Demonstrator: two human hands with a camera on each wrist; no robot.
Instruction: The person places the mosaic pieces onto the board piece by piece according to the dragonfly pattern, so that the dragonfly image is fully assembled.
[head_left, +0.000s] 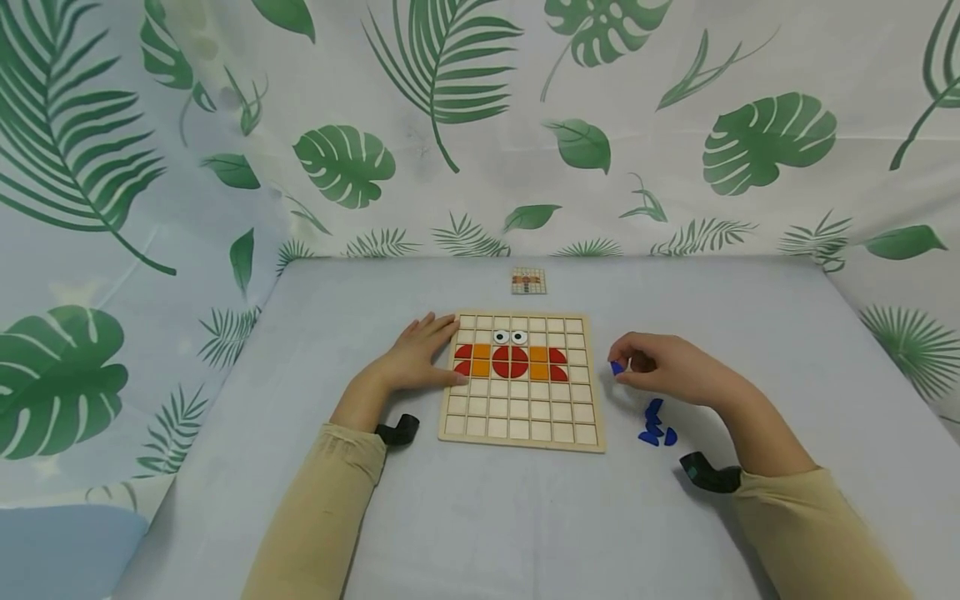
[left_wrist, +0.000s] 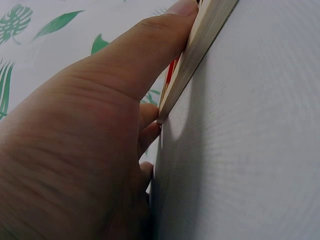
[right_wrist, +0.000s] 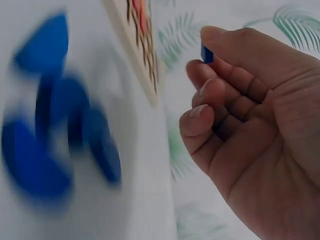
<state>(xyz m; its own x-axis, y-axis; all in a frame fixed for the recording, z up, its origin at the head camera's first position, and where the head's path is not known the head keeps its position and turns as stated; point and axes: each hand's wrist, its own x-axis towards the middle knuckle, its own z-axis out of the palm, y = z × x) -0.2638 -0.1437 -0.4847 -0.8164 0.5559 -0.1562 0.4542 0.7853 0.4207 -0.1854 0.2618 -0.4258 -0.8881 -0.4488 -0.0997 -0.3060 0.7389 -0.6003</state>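
A square wooden grid board [head_left: 522, 433] lies flat on the table. On its grid sit red quarter-round pieces [head_left: 510, 362], orange squares [head_left: 538, 362] and two round eye pieces [head_left: 518, 337]. My left hand [head_left: 414, 354] rests at the board's left edge, fingers spread and thumb over the rim. Right of the board, my right hand [head_left: 670, 367] is raised a little, pinching a small blue piece [right_wrist: 206, 54] between thumb and forefinger. Several loose blue quarter-round pieces [head_left: 651, 423] lie in a small heap below that hand; they look blurred in the right wrist view.
Behind the board lies a small pattern card [head_left: 528, 281] with a printed grid picture. A grey-white cloth [head_left: 480, 517] covers the table. Leaf-printed curtains [head_left: 480, 125] hang at the back and sides. A dark wrist camera [head_left: 708, 473] sticks out beside the right sleeve.
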